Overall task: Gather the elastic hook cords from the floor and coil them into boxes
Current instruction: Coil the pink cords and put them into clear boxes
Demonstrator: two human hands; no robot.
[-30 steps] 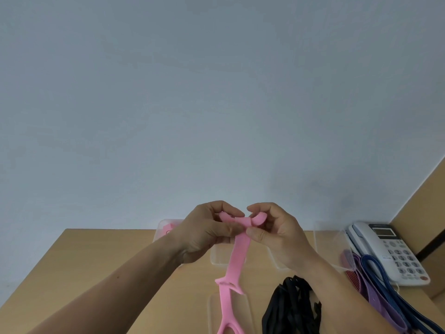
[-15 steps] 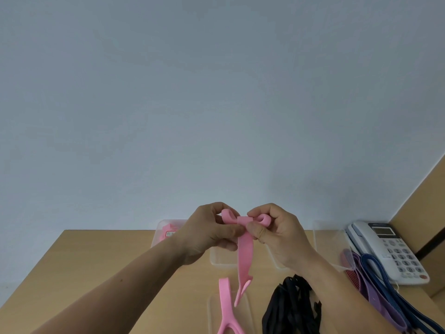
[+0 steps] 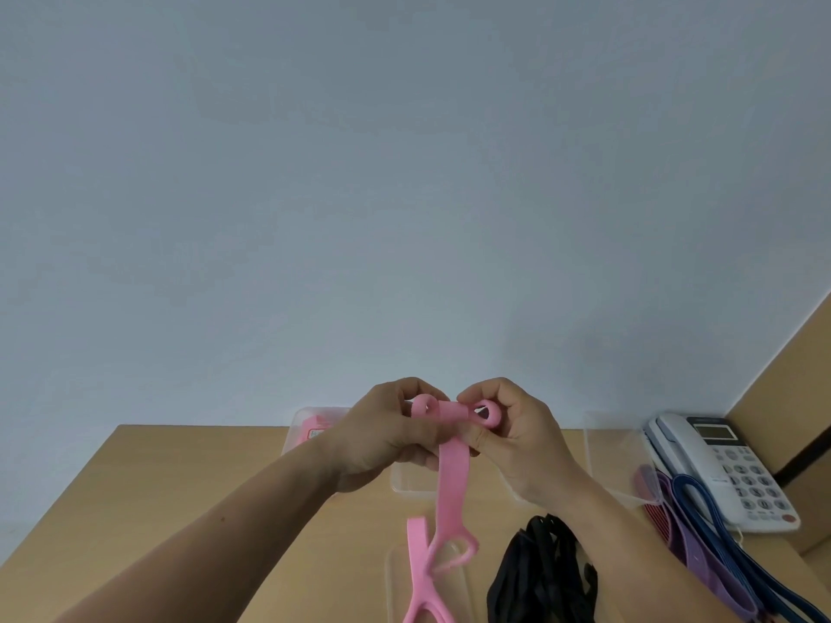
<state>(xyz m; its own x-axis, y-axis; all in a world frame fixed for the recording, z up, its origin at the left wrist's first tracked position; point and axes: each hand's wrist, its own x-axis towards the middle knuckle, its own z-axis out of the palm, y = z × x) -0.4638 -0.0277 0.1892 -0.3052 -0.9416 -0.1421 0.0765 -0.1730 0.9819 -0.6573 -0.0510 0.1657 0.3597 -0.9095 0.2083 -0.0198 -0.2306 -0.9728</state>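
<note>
Because the pink cord (image 3: 453,474) must roll small to fit a clear box (image 3: 406,483), it is held above the tabletop (image 3: 202,487), hooked tail hanging free (to feed the roll, I think), each grip closed on it: left hand (image 3: 377,442) and right hand (image 3: 517,447) pinch its curled top.

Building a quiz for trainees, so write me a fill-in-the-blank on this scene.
The left hand and right hand hold a ____ cord.
The bundle on the table beside the right forearm is ____.
The purple and blue cords lie beside a white ____.
Missing: pink; black; phone.
</note>
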